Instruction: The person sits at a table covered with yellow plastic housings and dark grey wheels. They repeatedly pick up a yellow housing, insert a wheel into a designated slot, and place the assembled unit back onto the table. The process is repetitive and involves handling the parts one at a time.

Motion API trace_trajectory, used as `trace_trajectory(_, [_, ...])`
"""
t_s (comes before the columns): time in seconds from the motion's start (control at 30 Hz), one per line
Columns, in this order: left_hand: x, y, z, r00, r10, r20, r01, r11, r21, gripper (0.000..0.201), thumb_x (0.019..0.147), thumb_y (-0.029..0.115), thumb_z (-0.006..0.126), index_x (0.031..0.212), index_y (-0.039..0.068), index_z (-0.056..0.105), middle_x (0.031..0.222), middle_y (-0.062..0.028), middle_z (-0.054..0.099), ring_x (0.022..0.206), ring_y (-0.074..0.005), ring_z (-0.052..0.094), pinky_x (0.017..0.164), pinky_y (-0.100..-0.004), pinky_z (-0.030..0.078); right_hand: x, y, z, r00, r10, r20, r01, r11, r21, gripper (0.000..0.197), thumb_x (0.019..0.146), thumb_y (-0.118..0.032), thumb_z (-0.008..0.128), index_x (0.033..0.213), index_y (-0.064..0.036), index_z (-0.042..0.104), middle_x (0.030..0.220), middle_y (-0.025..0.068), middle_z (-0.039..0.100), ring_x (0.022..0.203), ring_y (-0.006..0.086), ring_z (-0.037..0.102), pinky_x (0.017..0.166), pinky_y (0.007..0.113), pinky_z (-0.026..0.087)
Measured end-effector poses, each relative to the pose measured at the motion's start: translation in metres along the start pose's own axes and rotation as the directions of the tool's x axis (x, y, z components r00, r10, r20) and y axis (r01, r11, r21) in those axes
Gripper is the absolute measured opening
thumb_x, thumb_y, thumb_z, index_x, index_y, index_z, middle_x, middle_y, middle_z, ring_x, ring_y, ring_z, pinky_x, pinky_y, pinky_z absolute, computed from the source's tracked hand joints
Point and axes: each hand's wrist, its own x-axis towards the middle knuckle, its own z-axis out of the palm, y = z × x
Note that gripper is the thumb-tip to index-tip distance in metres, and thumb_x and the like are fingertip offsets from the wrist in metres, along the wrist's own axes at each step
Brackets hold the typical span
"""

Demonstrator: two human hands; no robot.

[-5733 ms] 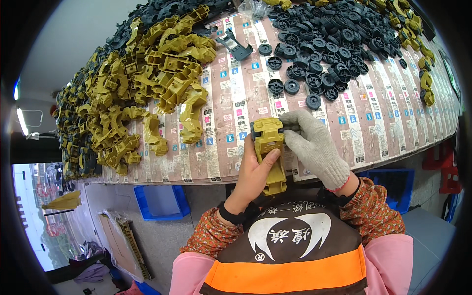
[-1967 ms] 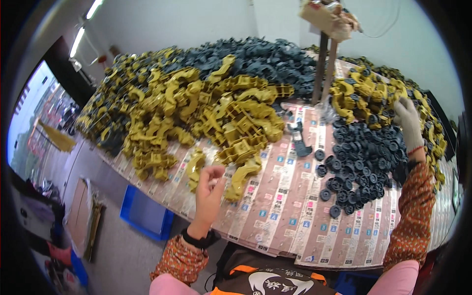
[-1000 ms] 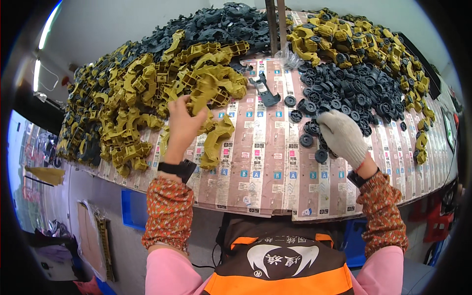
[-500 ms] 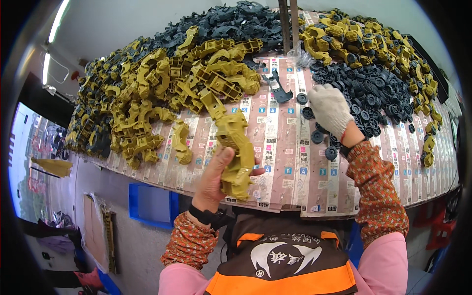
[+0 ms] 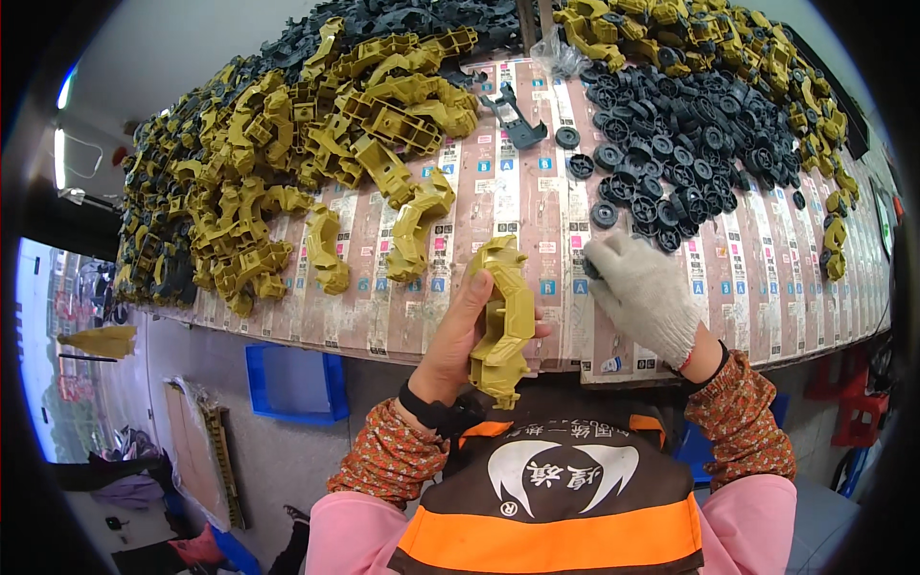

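Bare, my left hand point(image 5: 454, 335) is closed around a yellow plastic toy car body point(image 5: 508, 311), held upright over the table's near edge. My right hand point(image 5: 650, 295), in a white knitted glove, pinches a small black toy wheel point(image 5: 592, 261) to the right of the body, apart from it. Part of the wheel is hidden by the gloved fingers. Beyond that hand spreads a heap of black toy wheels point(image 5: 676, 144). Another yellow car body point(image 5: 420, 225) lies on the table past my left hand.
Yellow bodies point(image 5: 259, 139) are heaped at the left, dark plastic parts point(image 5: 383, 24) behind them. A dark chassis piece point(image 5: 522, 129) lies mid-table near a clear plastic bag point(image 5: 558, 56). More yellow bodies point(image 5: 671, 34) are piled far right. A blue bin point(image 5: 295, 383) stands below the table's left edge.
My right hand has drawn back from the wheel heap toward me, and a wheel now shows in its fingers. The left hand has moved right and nearer with its car body.
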Motion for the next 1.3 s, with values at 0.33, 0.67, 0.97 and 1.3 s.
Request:
trace_trajectory(0.33, [-0.006, -0.024, 0.017, 1.0, -0.003, -0.03, 0.004, 0.999, 0.033, 0.058, 0.106, 0.049, 0.065, 0.147, 0.012, 0.045, 0.117, -0.0075, 0.065, 0.1, -0.021, 0.074, 0.083, -0.0411, 0.067, 0.009, 0.005, 0.021, 0.993, -0.12, 0.019, 0.12, 0.993, -0.021, 0.039, 0.086, -0.007, 0.071, 0.123, -0.0024, 0.061, 0.111, 0.0176, 0.064, 0.107, 0.0388, 0.066, 0.087, 0.048, 0.056])
trace_trajectory(0.67, [-0.011, -0.041, 0.031, 0.984, 0.16, -0.072, -0.152, 0.983, 0.106, 0.056, 0.107, 0.033, 0.07, 0.149, 0.009, 0.041, 0.129, -0.0068, 0.064, 0.113, -0.0151, 0.067, 0.094, -0.0338, 0.06, -0.019, -0.032, 0.003, 0.918, 0.22, 0.329, -0.351, 0.07, 0.934, 0.045, 0.107, -0.016, 0.055, 0.149, -0.0008, 0.055, 0.121, 0.0059, 0.065, 0.098, 0.0122, 0.061, 0.085, 0.029, 0.054])
trace_trajectory(0.97, [-0.01, -0.05, 0.037, 0.968, 0.249, -0.012, -0.237, 0.933, 0.27, 0.062, 0.108, 0.027, 0.069, 0.156, 0.008, 0.034, 0.138, -0.0074, 0.058, 0.123, -0.0143, 0.059, 0.105, -0.0319, 0.051, -0.035, -0.038, 0.021, 0.898, 0.328, 0.292, -0.299, -0.031, 0.954, 0.044, 0.107, -0.018, 0.052, 0.147, 0.0009, 0.056, 0.126, 0.0067, 0.065, 0.107, 0.0109, 0.062, 0.089, 0.028, 0.054])
trace_trajectory(1.3, [-0.008, -0.053, 0.041, 0.921, 0.375, 0.108, -0.363, 0.721, 0.59, 0.068, 0.108, 0.03, 0.068, 0.16, 0.008, 0.028, 0.138, -0.0101, 0.057, 0.123, -0.0183, 0.059, 0.106, -0.0356, 0.05, -0.044, -0.05, 0.014, 0.878, 0.446, 0.174, -0.301, 0.234, 0.924, 0.043, 0.105, -0.013, 0.061, 0.144, 0.0051, 0.058, 0.108, 0.0148, 0.075, 0.093, 0.0217, 0.073, 0.081, 0.036, 0.059])
